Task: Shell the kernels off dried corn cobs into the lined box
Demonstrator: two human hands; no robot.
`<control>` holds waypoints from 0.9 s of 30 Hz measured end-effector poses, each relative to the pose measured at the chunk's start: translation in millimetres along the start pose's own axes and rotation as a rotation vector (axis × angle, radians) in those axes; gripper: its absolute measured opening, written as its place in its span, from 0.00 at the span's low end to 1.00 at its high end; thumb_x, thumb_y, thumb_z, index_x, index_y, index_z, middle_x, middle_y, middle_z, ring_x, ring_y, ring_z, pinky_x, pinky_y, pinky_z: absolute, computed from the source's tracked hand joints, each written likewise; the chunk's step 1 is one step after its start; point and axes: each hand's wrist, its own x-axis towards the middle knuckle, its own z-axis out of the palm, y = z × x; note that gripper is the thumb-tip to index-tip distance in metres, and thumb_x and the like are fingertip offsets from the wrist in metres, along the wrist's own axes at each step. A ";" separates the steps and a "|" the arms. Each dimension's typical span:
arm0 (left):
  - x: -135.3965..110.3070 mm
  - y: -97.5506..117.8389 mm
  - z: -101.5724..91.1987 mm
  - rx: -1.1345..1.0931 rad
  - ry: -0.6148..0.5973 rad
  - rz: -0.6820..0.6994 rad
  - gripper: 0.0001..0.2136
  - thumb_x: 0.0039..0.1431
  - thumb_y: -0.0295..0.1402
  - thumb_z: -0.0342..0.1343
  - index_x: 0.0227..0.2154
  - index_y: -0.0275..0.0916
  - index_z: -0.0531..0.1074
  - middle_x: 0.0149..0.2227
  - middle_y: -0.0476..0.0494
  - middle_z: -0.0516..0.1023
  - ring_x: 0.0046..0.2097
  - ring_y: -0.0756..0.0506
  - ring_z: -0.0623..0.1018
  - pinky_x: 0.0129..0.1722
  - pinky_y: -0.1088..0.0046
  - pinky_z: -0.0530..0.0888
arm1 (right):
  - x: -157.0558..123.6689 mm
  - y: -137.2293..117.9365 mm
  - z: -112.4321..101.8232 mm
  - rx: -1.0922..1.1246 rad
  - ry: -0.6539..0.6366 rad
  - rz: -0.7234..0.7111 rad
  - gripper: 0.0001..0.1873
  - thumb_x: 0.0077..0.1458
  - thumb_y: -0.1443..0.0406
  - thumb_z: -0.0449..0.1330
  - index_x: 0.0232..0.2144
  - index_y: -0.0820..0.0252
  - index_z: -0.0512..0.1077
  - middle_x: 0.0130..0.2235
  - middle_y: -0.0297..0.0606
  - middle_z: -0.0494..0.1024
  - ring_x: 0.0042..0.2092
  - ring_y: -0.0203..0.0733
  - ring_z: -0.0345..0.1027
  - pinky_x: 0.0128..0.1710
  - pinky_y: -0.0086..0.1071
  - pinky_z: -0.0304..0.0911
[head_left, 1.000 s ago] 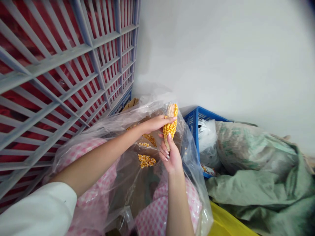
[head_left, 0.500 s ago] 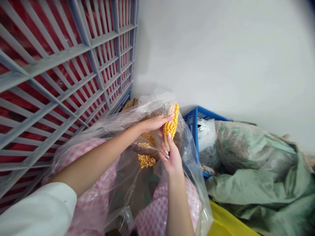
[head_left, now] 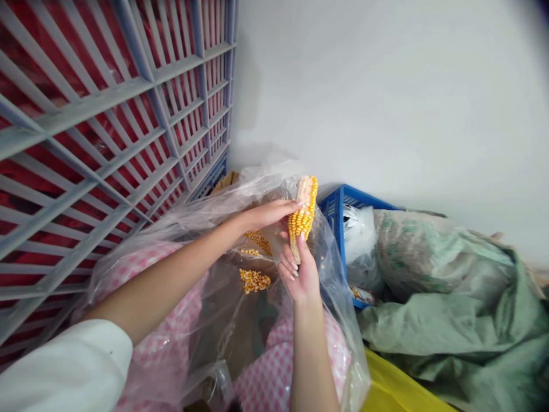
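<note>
My right hand grips the lower end of a partly stripped corn cob, whose yellow kernels remain along one side and whose pale bare core shows at the top. My left hand reaches across from the left, its fingertips on the cob's upper part. Below the hands, loose corn kernels lie in a clear plastic bag. A second patch of kernels sits partly behind my left hand. Pink checked fabric shows through the plastic around my lap.
A grey plastic crate with red behind it stands to the left, beside a white wall. To the right are a blue crate, a white plastic bag, a green woven sack and yellow plastic.
The cob has shifted slightly up and to the right in my hands and tilts a little more. The view has also swung slightly.
</note>
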 end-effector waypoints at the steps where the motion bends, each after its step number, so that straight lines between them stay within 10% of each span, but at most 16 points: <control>1: -0.1 -0.1 1.7 -0.002 0.004 0.015 0.19 0.51 0.49 0.52 0.30 0.33 0.70 0.26 0.45 0.73 0.25 0.53 0.69 0.25 0.77 0.64 | -0.1 -0.4 0.0 0.008 -0.002 0.001 0.19 0.44 0.54 0.62 0.34 0.64 0.71 0.12 0.19 0.52 0.14 0.24 0.31 0.09 0.18 0.36; 27: 5.1 -19.6 11.0 -0.178 0.247 -0.126 0.21 0.52 0.52 0.48 0.22 0.36 0.66 0.16 0.52 0.65 0.16 0.55 0.60 0.15 0.78 0.51 | 6.3 6.5 8.8 0.006 -0.004 0.066 0.17 0.47 0.55 0.62 0.30 0.64 0.68 0.12 0.19 0.53 0.13 0.22 0.33 0.09 0.17 0.35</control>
